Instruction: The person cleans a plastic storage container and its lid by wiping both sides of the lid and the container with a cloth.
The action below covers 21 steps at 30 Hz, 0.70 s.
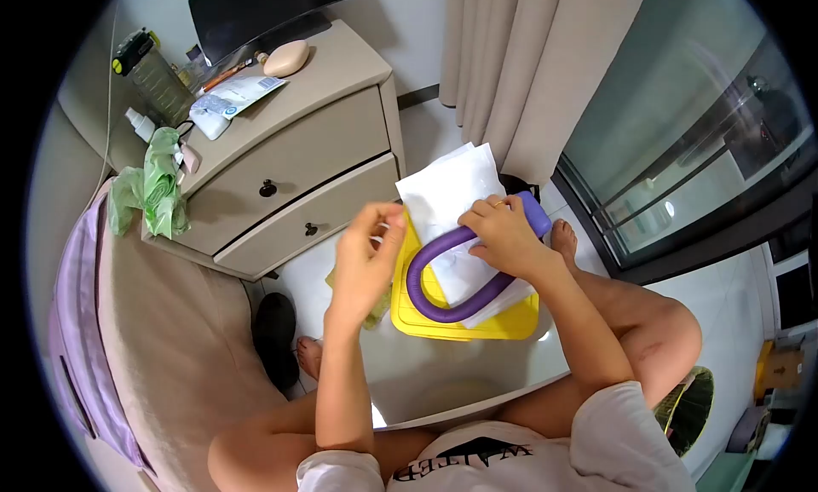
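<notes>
Right hand [503, 232], closed over the far limb of a purple tube [415, 279]; the fingers are bent across its far side and the thumb is set against its near side, so that the tube is clamped. The tube is curved into a loop, with the bend directed left; it is situated beneath the hand and is extended leftward and nearer from it. A lighter purple block [533, 213] is seen just beside the fingertips, on the right. The left hand [366, 245] is raised to the left of the loop, apart from it, with the fingers loosely bent; whether thumb and fingertips meet cannot be told. White sheets [447, 185] are spread under the tube and are partly overlapped on a yellow board [503, 328], which is carried by a glossy white bench [460, 373]. Farther left, a drawer cabinet [332, 143] is shown.
</notes>
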Motion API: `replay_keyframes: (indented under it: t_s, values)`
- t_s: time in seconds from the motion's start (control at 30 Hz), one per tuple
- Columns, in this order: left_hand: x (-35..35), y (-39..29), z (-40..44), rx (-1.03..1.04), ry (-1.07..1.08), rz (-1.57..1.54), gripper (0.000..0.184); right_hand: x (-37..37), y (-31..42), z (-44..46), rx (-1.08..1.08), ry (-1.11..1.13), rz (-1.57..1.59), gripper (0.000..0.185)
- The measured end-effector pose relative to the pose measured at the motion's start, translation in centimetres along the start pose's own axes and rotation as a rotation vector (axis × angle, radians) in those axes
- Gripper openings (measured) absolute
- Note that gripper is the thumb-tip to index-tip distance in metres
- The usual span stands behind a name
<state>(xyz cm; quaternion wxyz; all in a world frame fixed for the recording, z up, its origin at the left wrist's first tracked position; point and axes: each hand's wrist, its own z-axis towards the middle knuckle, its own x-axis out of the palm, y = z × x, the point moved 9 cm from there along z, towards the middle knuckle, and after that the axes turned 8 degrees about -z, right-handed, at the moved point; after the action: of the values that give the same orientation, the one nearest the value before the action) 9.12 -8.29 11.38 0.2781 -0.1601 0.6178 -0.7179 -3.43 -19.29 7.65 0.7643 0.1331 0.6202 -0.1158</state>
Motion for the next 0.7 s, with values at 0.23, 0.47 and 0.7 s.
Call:
replay_keyframes:
  t_s: [0.23, 0.47, 0.7]
  values:
    - [1.3, 6.4, -0.2, -0.131, 0.025, 0.180, 0.025, -1.2, -0.9, -0.2, -0.026, -0.027, 0.081, 0.022]
    - [2.9, 9.0, 0.4, -0.136, -0.011, 0.278, 0.042, -5.3, -4.8, -2.2, 0.160, -0.173, 0.300, 0.024]
    - [6.7, 6.6, -0.1, -0.086, 0.017, 0.593, 0.072, -9.6, -9.8, -7.4, 0.503, -0.517, 0.336, 0.024]
